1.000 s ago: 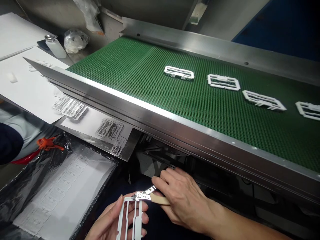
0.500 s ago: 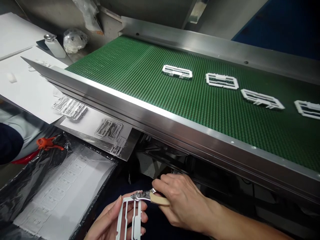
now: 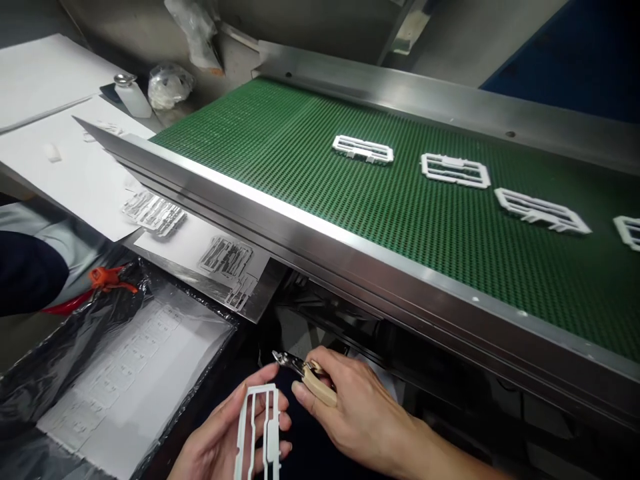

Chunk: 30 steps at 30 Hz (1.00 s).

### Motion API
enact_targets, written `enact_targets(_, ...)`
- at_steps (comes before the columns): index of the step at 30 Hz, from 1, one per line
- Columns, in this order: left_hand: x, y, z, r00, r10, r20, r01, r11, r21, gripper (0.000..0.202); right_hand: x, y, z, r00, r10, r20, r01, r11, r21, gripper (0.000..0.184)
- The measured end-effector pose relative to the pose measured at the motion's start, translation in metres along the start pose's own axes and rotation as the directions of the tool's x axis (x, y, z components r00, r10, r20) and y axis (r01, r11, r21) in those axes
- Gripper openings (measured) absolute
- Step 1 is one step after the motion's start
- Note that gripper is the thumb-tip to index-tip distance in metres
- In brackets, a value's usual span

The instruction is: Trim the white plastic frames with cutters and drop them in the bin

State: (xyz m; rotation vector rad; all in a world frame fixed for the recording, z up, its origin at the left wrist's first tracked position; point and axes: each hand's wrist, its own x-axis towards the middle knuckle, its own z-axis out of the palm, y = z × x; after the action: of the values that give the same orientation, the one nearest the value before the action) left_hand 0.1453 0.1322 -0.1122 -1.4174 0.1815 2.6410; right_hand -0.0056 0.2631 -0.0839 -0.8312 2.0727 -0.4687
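Note:
My left hand (image 3: 220,427) is closed around a white plastic frame (image 3: 273,430) with long slots, held upright at the bottom of the view; its lower end is cut off by the picture edge. In my right hand (image 3: 353,400) are side cutters (image 3: 317,387) with cream handles. Their jaws sit just above the frame's top end, apart from it, close to my left index fingertip. Several similar white frames (image 3: 455,170) lie spaced out on a green conveyor belt (image 3: 280,153) beyond my hands.
The conveyor's metal side rail (image 3: 320,243) runs diagonally in front of me. At left, a box lined with black plastic (image 3: 30,380) holds a white sheet with rows of frames. An orange clamp (image 3: 107,279) grips its edge. Stacked frames (image 3: 155,213) and a pump bottle (image 3: 133,97) stand behind.
The cutters have come off the frame's top end and lifted slightly above it. The whole scene has shifted a little to the right as the camera turned.

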Motion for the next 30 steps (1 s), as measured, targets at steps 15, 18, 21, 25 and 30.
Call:
enact_targets(15, 0.018, -0.022, -0.017, 0.871, 0.470, -0.142, -0.467, 0.882, 0.060, 0.022, -0.004, -0.003, 0.023, 0.962, 0.022, 0.271, -0.007, 0.998, -0.058, 0.023)
enact_targets(18, 0.012, -0.022, -0.022, 0.872, 0.475, -0.120, -0.468, 0.880, 0.084, 0.020, -0.006, -0.010, 0.027, 0.964, 0.020, 0.264, 0.002, 0.997, -0.083, 0.024)
enact_targets(21, 0.006, -0.019, -0.031, 0.879, 0.473, -0.063, -0.464, 0.877, 0.122, 0.019, -0.007, -0.016, 0.033, 0.970, 0.015, 0.241, 0.015, 0.992, -0.121, 0.026)
enact_targets(25, -0.001, -0.010, -0.046, 0.882, 0.471, -0.023, -0.463, 0.873, 0.156, 0.019, -0.008, -0.028, 0.044, 0.972, 0.015, 0.235, 0.025, 0.986, -0.163, 0.027)
enact_targets(30, -0.010, 0.004, -0.065, 0.872, 0.490, -0.015, -0.482, 0.862, 0.158, 0.022, -0.005, -0.051, 0.059, 0.972, 0.023, 0.233, 0.020, 0.983, -0.183, 0.028)
